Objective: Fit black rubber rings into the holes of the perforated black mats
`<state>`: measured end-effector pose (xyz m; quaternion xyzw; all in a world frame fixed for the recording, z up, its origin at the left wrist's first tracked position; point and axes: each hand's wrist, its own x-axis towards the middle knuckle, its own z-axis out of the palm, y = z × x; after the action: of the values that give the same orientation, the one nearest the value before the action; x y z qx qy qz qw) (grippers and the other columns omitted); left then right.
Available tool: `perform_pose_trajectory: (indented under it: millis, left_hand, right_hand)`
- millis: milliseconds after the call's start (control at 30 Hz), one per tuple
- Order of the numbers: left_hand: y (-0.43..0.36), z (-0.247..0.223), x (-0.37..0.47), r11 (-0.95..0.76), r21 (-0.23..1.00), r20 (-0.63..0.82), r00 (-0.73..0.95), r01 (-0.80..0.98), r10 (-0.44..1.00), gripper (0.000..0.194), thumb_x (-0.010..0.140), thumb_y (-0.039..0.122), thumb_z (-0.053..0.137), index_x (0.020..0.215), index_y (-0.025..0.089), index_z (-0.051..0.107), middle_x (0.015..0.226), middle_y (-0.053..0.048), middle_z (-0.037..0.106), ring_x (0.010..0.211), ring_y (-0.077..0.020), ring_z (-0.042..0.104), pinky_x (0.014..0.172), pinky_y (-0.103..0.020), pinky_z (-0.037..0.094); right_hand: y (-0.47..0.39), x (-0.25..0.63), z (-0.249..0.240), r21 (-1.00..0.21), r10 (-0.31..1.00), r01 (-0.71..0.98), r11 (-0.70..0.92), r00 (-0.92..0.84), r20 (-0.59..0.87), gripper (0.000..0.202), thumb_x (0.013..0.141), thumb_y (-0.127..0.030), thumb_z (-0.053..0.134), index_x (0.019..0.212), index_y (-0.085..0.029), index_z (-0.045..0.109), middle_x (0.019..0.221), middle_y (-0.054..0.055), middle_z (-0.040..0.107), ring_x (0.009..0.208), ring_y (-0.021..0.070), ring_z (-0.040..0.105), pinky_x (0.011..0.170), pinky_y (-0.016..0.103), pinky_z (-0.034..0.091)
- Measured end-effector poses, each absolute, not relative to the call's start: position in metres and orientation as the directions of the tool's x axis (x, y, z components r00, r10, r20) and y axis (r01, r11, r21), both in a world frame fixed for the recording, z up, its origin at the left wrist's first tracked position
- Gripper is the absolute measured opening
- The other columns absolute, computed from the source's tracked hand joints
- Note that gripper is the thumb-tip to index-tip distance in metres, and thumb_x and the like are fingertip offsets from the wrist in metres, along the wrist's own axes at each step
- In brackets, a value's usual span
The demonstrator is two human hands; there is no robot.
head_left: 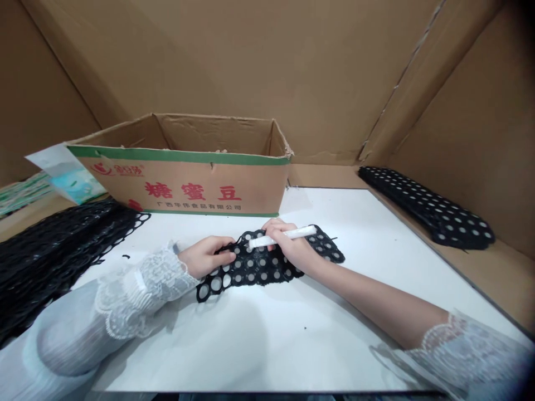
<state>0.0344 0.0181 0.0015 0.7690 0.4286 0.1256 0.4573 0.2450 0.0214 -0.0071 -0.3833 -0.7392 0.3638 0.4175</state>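
A strip of black openwork fabric (257, 268), patterned with rows of round holes or pale dots, lies across the white tabletop in front of me. My left hand (205, 257) pinches its left part between thumb and fingers. In my right hand (295, 246) is a slim white pen-like tool (304, 231), gripped like a pen. The tool's tip points left and rests at or just above the upper edge of the fabric, close to my left fingertips. My right hand covers part of the strip, and its right end shows beyond the wrist.
An open cardboard box (184, 184) with red lettering stands behind my hands. At the left is a heap of black openwork fabric (54, 239), with a pale blue and white packet (75, 175) behind it. A stack of dotted black strips (426, 206) lies along the right cardboard wall.
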Motion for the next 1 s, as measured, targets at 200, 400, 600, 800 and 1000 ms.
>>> perform_pose_trajectory:
  millis: [200,400,600,800,1000]
  left_hand:
    - [0.019,0.003,0.034,-0.189,0.827,-0.198,0.59,0.529,0.783,0.024,0.076,0.038,0.046,0.074,0.014,0.047,0.068,0.002,0.044,0.068,-0.0132,0.041,0.065,-0.025,0.036]
    - [0.023,0.004,0.031,0.082,0.927,-0.303,0.605,0.365,0.736,0.026,0.073,0.037,0.053,0.082,0.013,0.052,0.079,-0.002,0.056,0.075,-0.0157,0.052,0.071,-0.028,0.042]
    - [0.023,0.003,0.03,0.13,0.937,-0.311,0.608,0.324,0.73,0.027,0.072,0.036,0.055,0.085,0.013,0.053,0.082,-0.003,0.058,0.077,-0.0155,0.053,0.072,-0.027,0.043]
    - [0.02,0.009,0.033,0.048,0.921,-0.287,0.588,0.387,0.756,0.027,0.073,0.039,0.052,0.081,0.013,0.051,0.074,-0.001,0.052,0.071,-0.0134,0.048,0.065,-0.025,0.041]
    - [0.012,0.007,0.039,-0.238,0.738,-0.151,0.499,0.631,0.853,0.028,0.078,0.043,0.038,0.071,0.016,0.042,0.065,0.001,0.045,0.064,-0.0134,0.043,0.063,-0.026,0.038]
  right_hand:
    - [0.019,0.243,-0.006,-0.802,0.843,0.329,0.499,-0.398,0.362,0.036,0.083,-0.018,0.039,0.047,-0.018,0.047,0.073,0.001,0.051,0.084,0.0148,0.048,0.083,0.031,0.033]
    - [0.019,0.244,-0.003,-0.838,0.855,0.279,0.468,-0.381,0.351,0.038,0.084,-0.019,0.035,0.048,-0.018,0.047,0.074,0.001,0.051,0.084,0.0148,0.048,0.082,0.03,0.034]
    - [0.018,0.243,-0.005,-0.819,0.845,0.291,0.494,-0.384,0.373,0.038,0.085,-0.021,0.036,0.049,-0.018,0.048,0.073,0.001,0.05,0.082,0.0145,0.047,0.082,0.031,0.034]
    - [0.016,0.242,-0.004,-0.775,0.835,0.365,0.516,-0.417,0.359,0.036,0.085,-0.022,0.037,0.051,-0.017,0.048,0.075,0.001,0.049,0.086,0.0155,0.045,0.083,0.033,0.034]
    - [0.012,0.237,-0.005,-0.575,0.787,0.538,0.616,-0.443,0.429,0.027,0.082,-0.022,0.043,0.057,-0.019,0.05,0.08,0.003,0.05,0.083,0.0175,0.04,0.079,0.035,0.033]
